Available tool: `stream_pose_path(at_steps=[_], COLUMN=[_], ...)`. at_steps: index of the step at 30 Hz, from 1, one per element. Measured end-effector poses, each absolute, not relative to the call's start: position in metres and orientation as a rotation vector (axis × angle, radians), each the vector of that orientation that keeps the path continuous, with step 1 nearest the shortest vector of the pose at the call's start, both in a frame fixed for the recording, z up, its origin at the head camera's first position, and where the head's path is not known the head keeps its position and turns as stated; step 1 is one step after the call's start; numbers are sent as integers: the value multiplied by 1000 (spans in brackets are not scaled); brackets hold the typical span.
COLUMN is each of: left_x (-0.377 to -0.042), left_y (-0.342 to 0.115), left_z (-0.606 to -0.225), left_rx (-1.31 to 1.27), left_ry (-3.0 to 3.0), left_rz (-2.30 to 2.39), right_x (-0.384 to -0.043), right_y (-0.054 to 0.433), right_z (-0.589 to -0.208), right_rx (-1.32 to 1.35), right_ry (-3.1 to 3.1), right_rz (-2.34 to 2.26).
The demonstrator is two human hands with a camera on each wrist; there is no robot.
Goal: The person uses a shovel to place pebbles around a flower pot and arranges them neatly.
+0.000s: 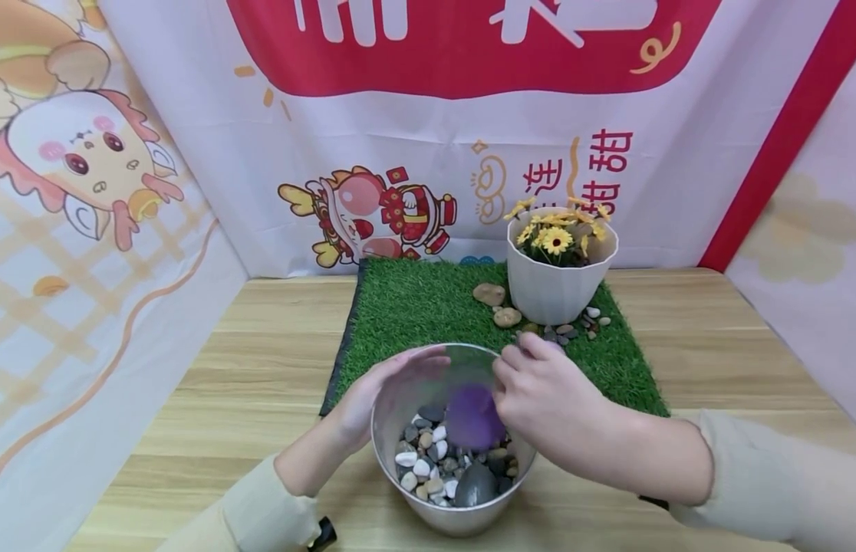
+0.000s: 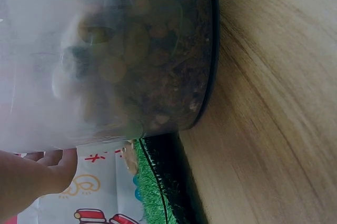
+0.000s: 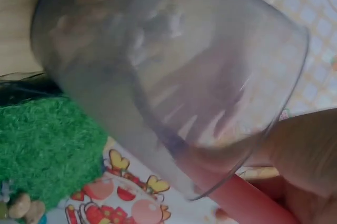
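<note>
A clear bucket (image 1: 462,524) stands on the wooden table, with stones (image 1: 428,464) of white, tan and grey at its bottom. Against the bucket's outer left side rests my left hand (image 1: 373,391); in the right wrist view its spread fingers (image 3: 202,90) show through the wall. My right hand (image 1: 535,387) grips the handle of a small purple shovel (image 1: 475,416), its blade blurred inside the bucket above the stones. In the right wrist view the shovel handle (image 3: 247,203) looks pinkish red. From the left wrist, dark soil-like matter and stones appear through the bucket wall.
Behind the bucket lies a green artificial grass mat (image 1: 414,307). On it stands a white pot (image 1: 555,295) with yellow flowers (image 1: 557,240), with pebbles (image 1: 507,317) around its base. A printed cloth (image 1: 414,130) hangs behind the table.
</note>
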State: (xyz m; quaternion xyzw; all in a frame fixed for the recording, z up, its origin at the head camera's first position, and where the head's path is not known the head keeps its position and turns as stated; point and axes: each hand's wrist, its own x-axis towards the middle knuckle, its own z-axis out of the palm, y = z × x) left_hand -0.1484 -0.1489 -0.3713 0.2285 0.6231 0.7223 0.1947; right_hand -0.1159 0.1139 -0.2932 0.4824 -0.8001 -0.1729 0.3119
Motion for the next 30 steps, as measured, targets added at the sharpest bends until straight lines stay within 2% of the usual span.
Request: stream_pose_path(at_steps=[18, 26, 30], left_x=[-146, -147, -148], left_y=[-149, -147, -146], left_z=[-375, -373, -371], left_rx=[611, 626, 626], left_ry=[1726, 1713, 1723], left_rz=[2019, 2029, 2026], right_x=[-115, -117, -119], right_y=[103, 103, 98], right_z=[-292, -286, -293], right_rx=[1299, 1168, 1228], right_ry=[-2264, -2243, -2235], right_rz=[-377, -416, -502])
